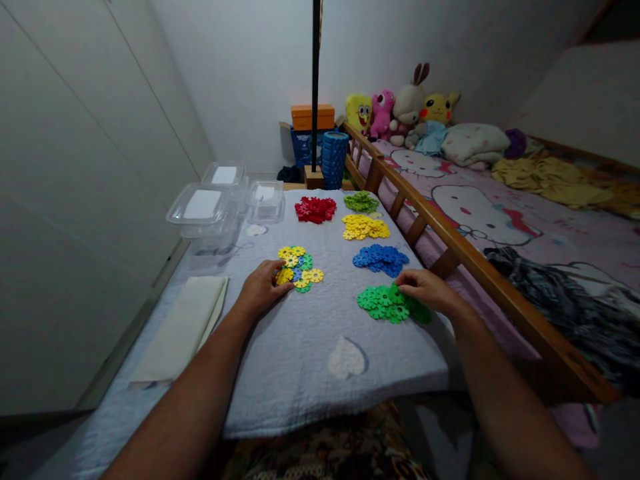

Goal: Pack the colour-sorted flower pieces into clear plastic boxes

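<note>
My left hand [263, 288] rests at the left edge of a mixed group of flower-shaped plastic discs [299, 261], yellow, green and blue. Its thumb and forefinger are apart, on either side of a yellow disc [285, 276]. Over at the right, my right hand [429, 291] pinches a green disc [397, 292] at the top of the green pile [376, 303]. Behind that pile lie a blue pile [380, 259], a yellow pile [365, 227] and a light green pile [361, 201]. A red pile [315, 209] sits at the far middle.
Clear lidded plastic boxes [200, 204] stand at the back left of the cloth-covered table [320, 320]. A folded cream cloth [183, 327] lies near my left forearm. The wooden bed rail [440, 227] runs along the right side. A black pole [315, 87] rises at the far end.
</note>
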Motion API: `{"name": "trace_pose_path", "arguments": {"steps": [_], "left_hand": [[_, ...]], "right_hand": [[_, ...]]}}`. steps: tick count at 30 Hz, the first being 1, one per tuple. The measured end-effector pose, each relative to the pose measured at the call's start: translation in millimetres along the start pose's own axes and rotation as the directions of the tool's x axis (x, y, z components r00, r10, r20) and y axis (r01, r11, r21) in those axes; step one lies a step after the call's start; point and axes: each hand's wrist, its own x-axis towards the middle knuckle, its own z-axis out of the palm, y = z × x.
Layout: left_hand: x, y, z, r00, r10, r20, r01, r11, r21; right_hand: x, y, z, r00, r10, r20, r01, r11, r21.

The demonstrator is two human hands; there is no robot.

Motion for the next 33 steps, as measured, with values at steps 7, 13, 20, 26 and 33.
{"name": "trace_pose_path", "arguments": {"steps": [7, 13, 20, 26, 33], "left_hand": [[0.1, -1.1, 0.5, 1.0, 0.016, -0.007, -0.016, 1.0, 0.004], [0.4, -3.2, 1.6, 1.0, 0.023, -0.015, -0.023, 1.0, 0.01], [-0.3, -1.9, 1.3, 1.0, 0.02, -0.017, -0.02, 1.0, -0.007], [-1.1, -0.2, 0.3, 1.0, 0.024, -0.01, -0.024, 1.0, -0.008], [-1.3, 2.1, -0.3, 1.0, 0.008, -0.029, -0.009, 0.999, -0.048]], "right_hand": [[-3.5, 5.1, 1.6, 0.997, -0.047, -0.062, 0.038, 0.99, -0.136], [-10.9, 2.9, 5.5, 0.99, -0.134, -0.033, 0.12, 0.953, -0.28], [-13.0, -4.2, 9.0, 0.99, -0.142, -0.017, 0.127, 0.928, -0.351], [7.8, -48.8, 30.9, 0.964, -0.257, -0.071, 0.225, 0.927, -0.299], [49.3, -116.9, 114.1, 0.96, -0.256, 0.111, 0.279, 0.86, -0.427]]}}
